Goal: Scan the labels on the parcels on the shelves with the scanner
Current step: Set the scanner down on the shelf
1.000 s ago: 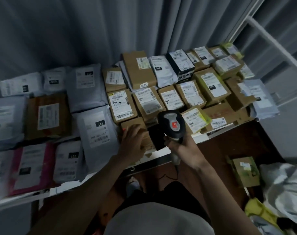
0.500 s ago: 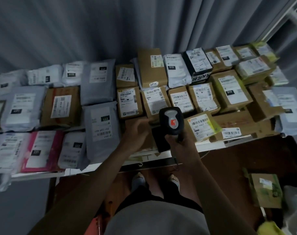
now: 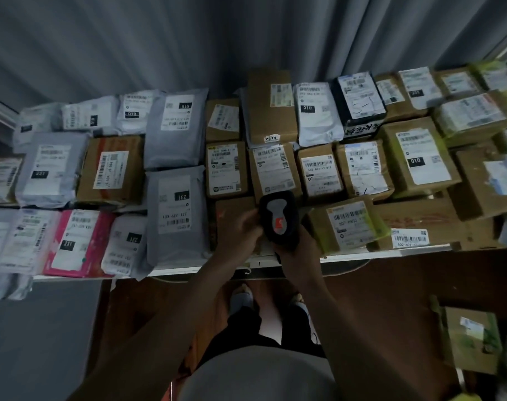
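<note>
Grey curtains [image 3: 159,44] hang behind a white shelf [image 3: 347,258] packed with parcels lying label-up: grey plastic mailers toward the left, brown cardboard boxes toward the right. At the shelf's front edge, near the middle, the right hand [image 3: 297,250] is wrapped around the handle of a black scanner [image 3: 278,217] with a grey and red top, its head pointing at the boxes behind it. The left hand [image 3: 240,234] sits just beside the scanner, fingers curled over the top of a plain brown box [image 3: 232,215] at the front of the shelf, gripping it. Directly behind the scanner stands a box with a white barcode label [image 3: 272,167], and to the right lies a box wrapped in yellow-green tape [image 3: 347,224]. Left of the hands a tall grey mailer marked 231 [image 3: 175,212] lies next to a pink mailer [image 3: 78,243]. Further back a brown box carries a small 2214 sticker [image 3: 271,111]. Below the shelf, the person's feet stand on a dark reddish floor [image 3: 376,290], and another taped box [image 3: 469,340] lies on the floor at the lower right.
</note>
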